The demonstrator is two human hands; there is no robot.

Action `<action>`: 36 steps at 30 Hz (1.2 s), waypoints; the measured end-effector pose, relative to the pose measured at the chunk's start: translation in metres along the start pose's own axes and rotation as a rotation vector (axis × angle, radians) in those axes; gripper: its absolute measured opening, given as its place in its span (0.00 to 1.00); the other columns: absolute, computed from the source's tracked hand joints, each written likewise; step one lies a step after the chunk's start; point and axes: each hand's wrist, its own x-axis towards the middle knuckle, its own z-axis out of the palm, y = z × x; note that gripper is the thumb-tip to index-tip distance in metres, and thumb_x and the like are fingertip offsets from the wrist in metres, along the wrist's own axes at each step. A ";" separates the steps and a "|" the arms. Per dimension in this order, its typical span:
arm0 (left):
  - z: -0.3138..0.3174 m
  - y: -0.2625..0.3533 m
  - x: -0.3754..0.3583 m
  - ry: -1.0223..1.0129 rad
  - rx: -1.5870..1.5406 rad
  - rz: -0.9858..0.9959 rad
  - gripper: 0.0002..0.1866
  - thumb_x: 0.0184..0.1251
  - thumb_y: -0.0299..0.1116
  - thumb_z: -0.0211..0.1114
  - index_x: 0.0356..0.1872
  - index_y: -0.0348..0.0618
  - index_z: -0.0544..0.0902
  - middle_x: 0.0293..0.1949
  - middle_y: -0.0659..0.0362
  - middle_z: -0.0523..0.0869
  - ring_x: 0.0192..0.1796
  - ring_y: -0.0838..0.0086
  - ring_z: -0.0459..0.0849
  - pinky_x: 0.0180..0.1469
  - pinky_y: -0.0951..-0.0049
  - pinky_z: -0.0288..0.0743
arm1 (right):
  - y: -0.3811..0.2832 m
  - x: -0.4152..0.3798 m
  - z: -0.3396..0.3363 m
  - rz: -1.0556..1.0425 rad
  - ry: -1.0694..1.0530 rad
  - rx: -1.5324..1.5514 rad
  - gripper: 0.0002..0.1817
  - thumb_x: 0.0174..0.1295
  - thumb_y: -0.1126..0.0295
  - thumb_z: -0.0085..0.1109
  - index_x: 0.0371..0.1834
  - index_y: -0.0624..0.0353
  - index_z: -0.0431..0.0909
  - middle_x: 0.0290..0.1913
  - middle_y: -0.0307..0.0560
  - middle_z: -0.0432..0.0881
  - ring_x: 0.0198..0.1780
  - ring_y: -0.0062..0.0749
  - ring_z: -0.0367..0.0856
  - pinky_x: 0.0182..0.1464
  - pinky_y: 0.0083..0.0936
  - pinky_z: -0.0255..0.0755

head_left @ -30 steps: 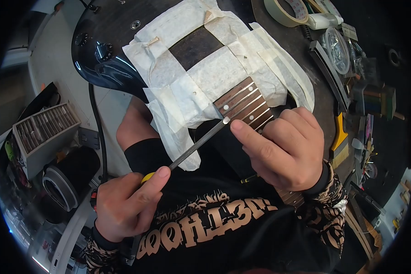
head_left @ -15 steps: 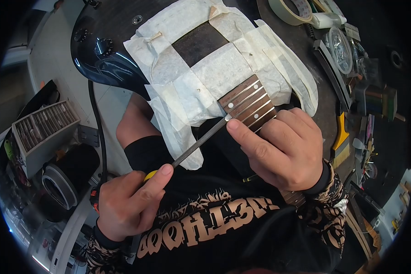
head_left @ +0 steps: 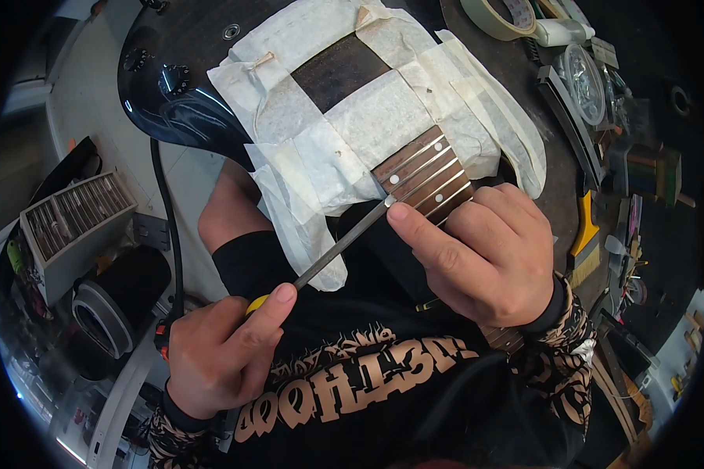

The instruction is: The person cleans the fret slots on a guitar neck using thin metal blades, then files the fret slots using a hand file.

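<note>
A dark, glossy electric guitar [head_left: 181, 109] lies face up, with cream masking tape [head_left: 375, 117] over much of its body. Its fretboard [head_left: 421, 178], with metal frets and white dot inlays, shows beyond the tape. My left hand [head_left: 219, 352] is closed round the yellow handle of a slim metal file [head_left: 332, 254], thumb lying along it. The file slants up to the fretboard's near edge, its tip at a fret end. My right hand [head_left: 489, 254] is closed over the neck, partly hiding it. Its index fingertip rests beside the file's tip.
On the dark bench at right lie a tape roll [head_left: 499, 14], a yellow-handled brush [head_left: 583, 234] and a clear plastic container [head_left: 585, 84]. To the left stand a box of slotted pieces [head_left: 78, 227] and a black cylinder [head_left: 113, 309]. A black cable [head_left: 167, 211] hangs beside the guitar.
The guitar body appears slightly further left in view. Both hands and the file keep almost the same position.
</note>
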 end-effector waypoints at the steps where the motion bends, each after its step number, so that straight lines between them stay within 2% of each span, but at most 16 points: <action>1: 0.004 -0.002 0.000 0.022 0.003 0.004 0.42 0.71 0.22 0.81 0.88 0.53 0.88 0.31 0.58 0.79 0.25 0.63 0.80 0.29 0.61 0.74 | 0.000 0.000 0.000 0.001 0.001 0.002 0.36 0.55 0.70 0.78 0.73 0.57 0.96 0.36 0.35 0.72 0.35 0.31 0.77 0.36 0.33 0.70; 2: 0.005 -0.002 -0.001 0.043 0.005 0.009 0.41 0.71 0.24 0.82 0.88 0.55 0.88 0.31 0.60 0.76 0.24 0.65 0.77 0.28 0.61 0.72 | 0.000 0.001 -0.001 0.004 -0.003 0.006 0.36 0.54 0.70 0.78 0.73 0.57 0.96 0.36 0.35 0.73 0.35 0.31 0.77 0.36 0.33 0.70; 5: 0.006 -0.001 0.000 0.036 0.004 0.002 0.41 0.71 0.24 0.82 0.88 0.55 0.88 0.31 0.60 0.76 0.24 0.65 0.77 0.28 0.61 0.72 | 0.000 0.001 0.000 0.005 0.005 0.009 0.36 0.54 0.70 0.78 0.73 0.57 0.95 0.36 0.35 0.74 0.35 0.31 0.78 0.36 0.34 0.71; 8: 0.008 -0.002 0.001 0.049 0.000 0.011 0.41 0.71 0.23 0.82 0.88 0.55 0.88 0.31 0.60 0.76 0.24 0.65 0.77 0.27 0.61 0.72 | -0.001 0.001 0.003 0.023 0.039 0.031 0.37 0.50 0.76 0.80 0.71 0.57 0.97 0.35 0.35 0.77 0.33 0.33 0.78 0.34 0.35 0.68; 11: -0.001 0.003 0.002 -0.026 -0.016 -0.015 0.42 0.68 0.17 0.77 0.87 0.46 0.87 0.34 0.53 0.84 0.28 0.58 0.84 0.32 0.60 0.76 | -0.001 0.001 0.003 0.035 0.044 0.052 0.38 0.48 0.79 0.80 0.70 0.57 0.98 0.35 0.35 0.78 0.31 0.34 0.77 0.33 0.36 0.67; 13: -0.001 0.004 0.004 -0.021 -0.017 -0.011 0.42 0.68 0.17 0.77 0.86 0.46 0.87 0.34 0.52 0.84 0.28 0.58 0.84 0.32 0.60 0.76 | -0.001 0.001 0.003 0.034 0.042 0.055 0.38 0.47 0.79 0.80 0.70 0.57 0.98 0.35 0.36 0.78 0.31 0.34 0.77 0.33 0.36 0.67; 23: 0.002 0.001 0.005 -0.022 -0.010 -0.005 0.42 0.68 0.17 0.77 0.87 0.47 0.87 0.35 0.53 0.85 0.29 0.58 0.85 0.33 0.60 0.78 | -0.002 0.003 0.000 0.048 0.023 0.058 0.39 0.46 0.79 0.79 0.70 0.58 0.98 0.34 0.36 0.77 0.31 0.35 0.76 0.33 0.36 0.67; 28: 0.003 0.000 0.007 -0.029 -0.015 -0.007 0.42 0.69 0.17 0.77 0.87 0.47 0.87 0.35 0.53 0.85 0.30 0.58 0.85 0.33 0.59 0.78 | 0.001 0.001 -0.001 0.018 0.001 0.030 0.39 0.50 0.70 0.79 0.73 0.59 0.95 0.36 0.35 0.74 0.35 0.32 0.79 0.36 0.34 0.70; 36: 0.000 0.003 0.008 -0.039 0.003 -0.011 0.41 0.70 0.18 0.77 0.87 0.47 0.87 0.34 0.53 0.85 0.30 0.58 0.85 0.33 0.60 0.77 | 0.002 0.001 -0.003 0.015 -0.017 0.043 0.40 0.50 0.70 0.78 0.74 0.61 0.95 0.36 0.37 0.73 0.36 0.33 0.79 0.36 0.35 0.70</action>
